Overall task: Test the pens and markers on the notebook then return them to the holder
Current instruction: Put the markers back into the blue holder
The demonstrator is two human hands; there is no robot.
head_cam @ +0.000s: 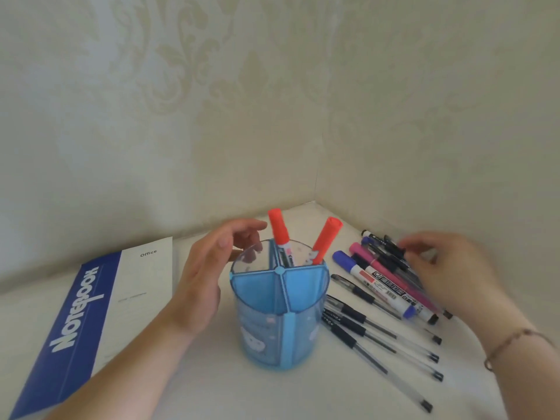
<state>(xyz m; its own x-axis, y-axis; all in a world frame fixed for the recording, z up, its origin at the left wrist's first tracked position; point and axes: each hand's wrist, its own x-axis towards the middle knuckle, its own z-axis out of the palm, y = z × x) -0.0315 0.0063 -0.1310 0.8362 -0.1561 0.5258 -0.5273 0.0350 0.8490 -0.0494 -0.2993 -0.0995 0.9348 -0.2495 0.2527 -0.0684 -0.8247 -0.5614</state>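
Observation:
A translucent blue holder [274, 322] with divided compartments stands in the middle of the white surface. Two red-capped markers [279, 230] stand in its far compartment. My left hand [209, 268] curves around the holder's left rim, fingers loosely bent; whether it touches the rim I cannot tell. A closed blue-and-white notebook [91, 310] lies to the left. Right of the holder lies a spread of pens and markers [375, 286]: a blue marker, a black one, a pink pen and several clear gel pens. My right hand [445, 268] hovers over the far pens, blurred, fingers bent.
Two patterned walls meet in a corner [315, 195] just behind the holder. A bracelet [512, 344] circles my right wrist. The white surface [230, 389] stretches toward me in front of the holder.

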